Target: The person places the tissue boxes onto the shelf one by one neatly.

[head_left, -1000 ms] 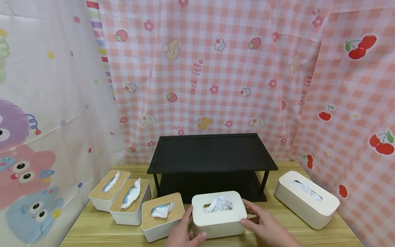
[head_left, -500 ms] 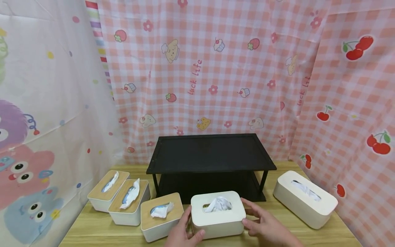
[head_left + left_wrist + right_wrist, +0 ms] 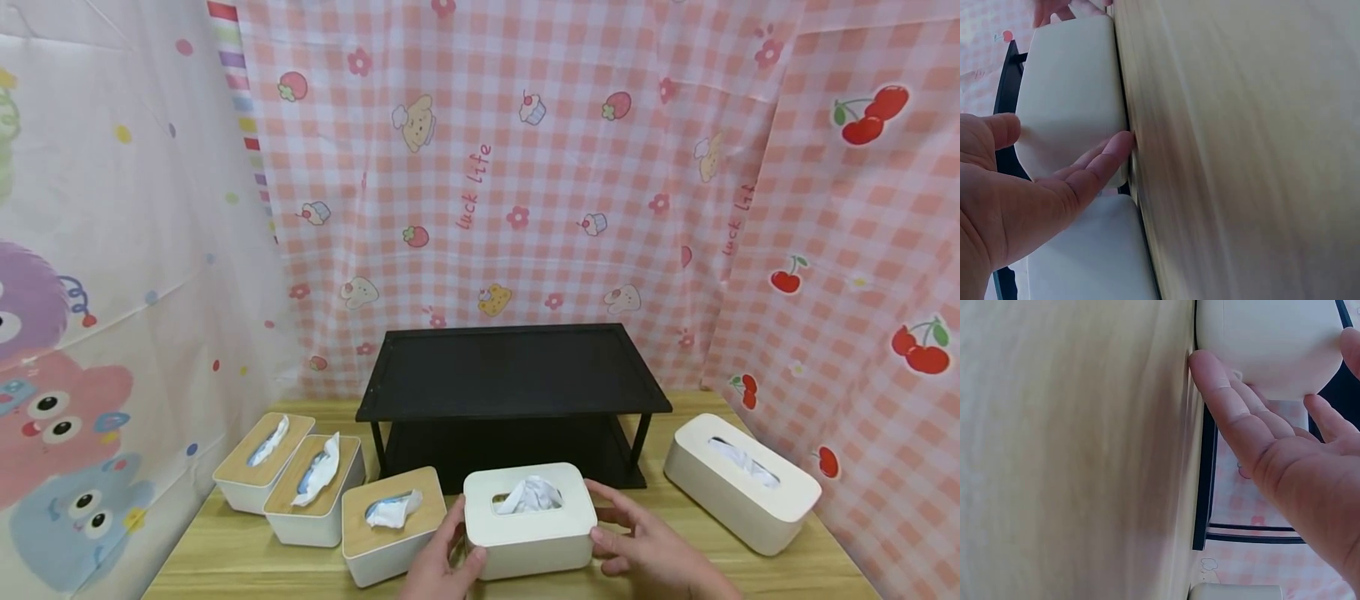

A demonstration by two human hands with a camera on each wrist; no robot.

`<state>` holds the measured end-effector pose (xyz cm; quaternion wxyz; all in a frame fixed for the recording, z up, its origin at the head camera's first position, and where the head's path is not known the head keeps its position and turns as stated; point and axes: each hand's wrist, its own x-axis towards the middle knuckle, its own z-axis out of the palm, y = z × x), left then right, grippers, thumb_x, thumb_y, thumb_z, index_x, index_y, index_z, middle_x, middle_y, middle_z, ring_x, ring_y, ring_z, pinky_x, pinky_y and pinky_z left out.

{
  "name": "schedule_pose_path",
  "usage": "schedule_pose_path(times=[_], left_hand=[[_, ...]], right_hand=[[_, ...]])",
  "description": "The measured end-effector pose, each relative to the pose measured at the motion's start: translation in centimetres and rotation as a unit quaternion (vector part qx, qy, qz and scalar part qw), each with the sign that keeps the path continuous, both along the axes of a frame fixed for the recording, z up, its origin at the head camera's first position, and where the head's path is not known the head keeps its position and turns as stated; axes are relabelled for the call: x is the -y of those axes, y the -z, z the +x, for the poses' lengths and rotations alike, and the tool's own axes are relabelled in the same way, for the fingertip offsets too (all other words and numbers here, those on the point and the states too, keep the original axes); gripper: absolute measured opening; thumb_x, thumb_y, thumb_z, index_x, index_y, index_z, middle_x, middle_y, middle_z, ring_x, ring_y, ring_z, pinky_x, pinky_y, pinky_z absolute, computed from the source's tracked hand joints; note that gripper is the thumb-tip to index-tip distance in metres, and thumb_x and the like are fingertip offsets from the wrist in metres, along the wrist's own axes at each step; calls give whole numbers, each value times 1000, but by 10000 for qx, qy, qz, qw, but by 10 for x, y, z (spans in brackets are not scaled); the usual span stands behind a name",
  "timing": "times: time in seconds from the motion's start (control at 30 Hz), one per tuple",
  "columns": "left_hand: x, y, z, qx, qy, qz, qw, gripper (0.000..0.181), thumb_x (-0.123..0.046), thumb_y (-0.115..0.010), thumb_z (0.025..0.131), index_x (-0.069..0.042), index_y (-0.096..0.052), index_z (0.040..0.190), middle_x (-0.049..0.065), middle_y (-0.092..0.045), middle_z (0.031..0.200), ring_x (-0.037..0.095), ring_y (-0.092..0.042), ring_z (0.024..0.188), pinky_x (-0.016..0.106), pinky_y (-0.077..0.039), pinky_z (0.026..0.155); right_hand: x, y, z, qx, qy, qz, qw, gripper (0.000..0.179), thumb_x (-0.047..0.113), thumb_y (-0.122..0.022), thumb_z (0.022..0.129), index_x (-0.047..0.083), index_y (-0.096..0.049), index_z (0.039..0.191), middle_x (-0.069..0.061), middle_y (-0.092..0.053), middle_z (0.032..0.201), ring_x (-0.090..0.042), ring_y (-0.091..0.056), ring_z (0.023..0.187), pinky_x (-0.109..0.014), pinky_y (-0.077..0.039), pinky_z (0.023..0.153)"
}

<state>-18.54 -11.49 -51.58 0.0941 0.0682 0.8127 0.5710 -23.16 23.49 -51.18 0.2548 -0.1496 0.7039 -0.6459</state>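
Observation:
A cream tissue box (image 3: 531,554) with white tissue in its oval slot stands on the table in front of the black shelf, between both hands. My left hand (image 3: 442,558) is at its left end, with the thumb by the front left corner. In the left wrist view, the fairly straight fingers (image 3: 1088,178) lie low along the box. My right hand (image 3: 645,542) touches its right end. The right wrist view shows long, slightly bent fingers (image 3: 1229,403) at the box's lower edge. The far sides of the box are hidden.
Close on the left sits a wood-topped tissue box (image 3: 420,537), with two more wood-topped boxes (image 3: 330,483) (image 3: 258,467) beyond it. A long cream tissue box (image 3: 742,492) stands at right. The two-tier black shelf (image 3: 513,371) is behind, before a checked curtain (image 3: 450,167).
My left thumb has moved up and inward to the box's front left corner. The view has shifted slightly over the second. The box looks hardly moved, and my right hand stays at its right end.

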Motion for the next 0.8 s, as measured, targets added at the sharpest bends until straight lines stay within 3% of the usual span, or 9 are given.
schedule_pose_path(times=[0.17, 0.37, 0.5, 0.6, 0.77, 0.8], left_hand=[[-2, 8, -2, -24, -78, -51, 10000, 86, -48, -63, 107, -6, -23, 170, 36, -40, 164, 58, -39, 150, 74, -39, 117], [-3, 41, -14, -251, -190, -69, 9995, 90, -56, -61, 105, -9, -23, 171, 32, -34, 169, 55, -36, 153, 70, -37, 121], [-6, 55, -21, -77, -333, 175, 9993, 94, -60, -66, 101, -15, -23, 172, 23, -30, 174, 48, -31, 159, 67, -30, 126], [-10, 57, -23, -66, -396, 321, 9987, 92, -57, -66, 102, -17, -22, 172, 22, -27, 176, 47, -28, 160, 67, -27, 127], [-17, 50, -22, -11, -565, 319, 9979, 87, -50, -66, 104, -18, -23, 172, 22, -27, 175, 47, -26, 161, 61, -29, 128], [-18, 47, -22, 52, -636, 312, 9975, 87, -50, -67, 103, -19, -24, 172, 19, -28, 176, 44, -27, 161, 54, -32, 129]], right_hand=[[1, 0, -1, 38, -8, -93, 9999, 77, 26, -58, 112, 13, -12, 172, -43, -32, 161, -32, -70, 120, -48, -63, 95], [1, 0, -1, 16, 33, -144, 9999, 75, 25, -58, 112, 13, -14, 172, -42, -34, 160, -31, -70, 117, -48, -63, 95], [1, 0, 0, 76, 56, -213, 9997, 75, 24, -58, 112, 12, -13, 172, -40, -34, 159, -31, -70, 116, -48, -63, 96], [0, 1, 0, 76, 107, -243, 9996, 75, 23, -58, 112, 12, -14, 171, -39, -34, 159, -31, -70, 115, -47, -63, 96], [-1, 1, -1, -55, 168, -203, 9996, 75, 22, -59, 111, 12, -15, 171, -41, -32, 159, -31, -71, 114, -45, -63, 94], [0, 1, -1, -77, 174, -194, 9996, 74, 22, -59, 111, 12, -16, 171, -42, -31, 160, -32, -71, 115, -45, -63, 94]])
